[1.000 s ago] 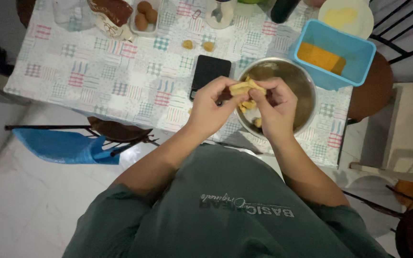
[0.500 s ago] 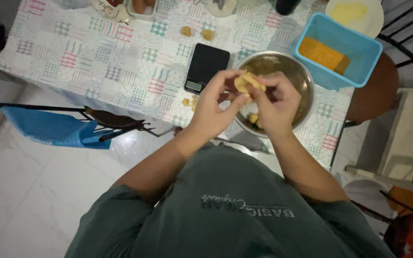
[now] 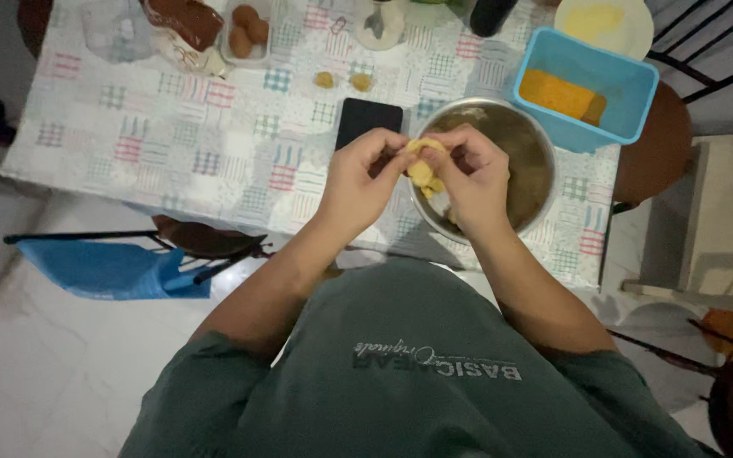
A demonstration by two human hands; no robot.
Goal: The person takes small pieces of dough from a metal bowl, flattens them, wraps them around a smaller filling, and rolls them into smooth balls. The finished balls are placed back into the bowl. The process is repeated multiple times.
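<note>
Both hands have drifted a little down and left since the earlier frames, staying over the metal bowl. The left hand and right hand pinch the yellow dough between their fingertips, just above the bowl's near rim, beside the black scale.

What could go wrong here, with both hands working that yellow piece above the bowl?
1. The yellow piece is pinched between left hand and right hand near the metal bowl's left rim; bits could fall onto the tablecloth.
2. The black flat device lies right beside the left hand; crumbs may land on it.
3. The bowl sits near the table edge; a nudge might tip it.
</note>
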